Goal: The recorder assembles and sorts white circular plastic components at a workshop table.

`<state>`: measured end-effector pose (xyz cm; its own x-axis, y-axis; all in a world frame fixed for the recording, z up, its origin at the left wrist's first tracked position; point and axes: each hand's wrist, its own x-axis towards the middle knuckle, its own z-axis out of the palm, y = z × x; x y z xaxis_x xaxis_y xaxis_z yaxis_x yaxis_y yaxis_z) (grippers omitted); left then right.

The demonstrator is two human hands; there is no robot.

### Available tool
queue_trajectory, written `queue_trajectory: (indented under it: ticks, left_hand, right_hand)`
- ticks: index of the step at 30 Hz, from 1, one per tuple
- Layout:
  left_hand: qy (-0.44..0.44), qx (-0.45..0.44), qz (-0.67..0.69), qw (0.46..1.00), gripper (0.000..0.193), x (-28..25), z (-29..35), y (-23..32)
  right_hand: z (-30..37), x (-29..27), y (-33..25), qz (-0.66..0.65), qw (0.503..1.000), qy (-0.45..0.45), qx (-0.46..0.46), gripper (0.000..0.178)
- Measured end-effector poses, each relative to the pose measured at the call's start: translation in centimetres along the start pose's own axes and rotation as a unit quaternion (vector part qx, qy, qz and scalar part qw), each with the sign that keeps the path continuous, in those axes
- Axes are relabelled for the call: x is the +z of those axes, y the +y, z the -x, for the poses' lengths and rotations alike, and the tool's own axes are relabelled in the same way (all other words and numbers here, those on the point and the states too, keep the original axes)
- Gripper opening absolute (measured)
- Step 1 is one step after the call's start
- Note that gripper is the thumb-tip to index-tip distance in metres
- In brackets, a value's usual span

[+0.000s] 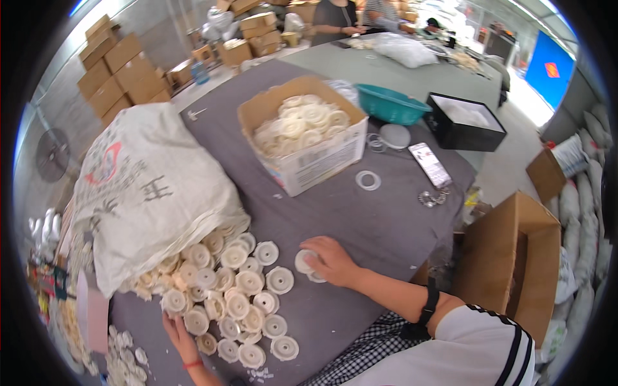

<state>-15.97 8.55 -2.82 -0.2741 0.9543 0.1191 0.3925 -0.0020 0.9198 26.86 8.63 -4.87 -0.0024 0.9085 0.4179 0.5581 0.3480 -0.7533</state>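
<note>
A heap of cream-white round plastic discs (pixel 237 305) with raised centres spills from a white woven sack (pixel 151 186) onto the grey cloth. At the heap's near left edge is my left hand (pixel 182 341), fingers apart, the tips against the rim of one disc (pixel 174 301). To the right of the heap, my right hand (pixel 333 262) has its fingers closed over a pale plastic disc (pixel 305 261). A second disc (pixel 316 277) shows partly under that hand. The fingers' undersides are hidden.
Beyond the heap stands a cardboard box (pixel 322 168) filled with similar discs. Around it are a teal basin (pixel 391 105), a black box (pixel 466 122), a phone (pixel 430 165), a bracelet (pixel 433 197) and a loose ring (pixel 367 181). A tall open carton (pixel 505 251) stands at my right.
</note>
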Motion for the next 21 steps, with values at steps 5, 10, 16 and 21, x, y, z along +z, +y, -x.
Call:
queue_trajectory:
  ticks: [5,10,16,21]
  left_hand:
    - [0.053,-0.061,0.068,0.994,0.055,3.4,2.3,2.1]
    - [0.102,-0.057,0.061,0.991,0.054,6.2,1.9,3.2]
    - [0.078,0.036,-0.110,0.990,0.050,5.8,1.2,0.4]
    - [0.048,0.123,-0.248,0.960,0.054,5.1,1.0,-0.8]
  right_hand:
    - [0.1,2.2,-0.2,-0.009,1.000,-0.015,0.017,0.039]
    - [-3.1,8.1,-3.1,-0.115,0.977,0.004,0.182,0.048]
    - [-4.5,8.7,-2.8,-0.176,0.980,0.007,0.094,0.045]
    - [-4.3,8.6,-2.4,-0.129,0.990,-0.038,0.030,0.039]
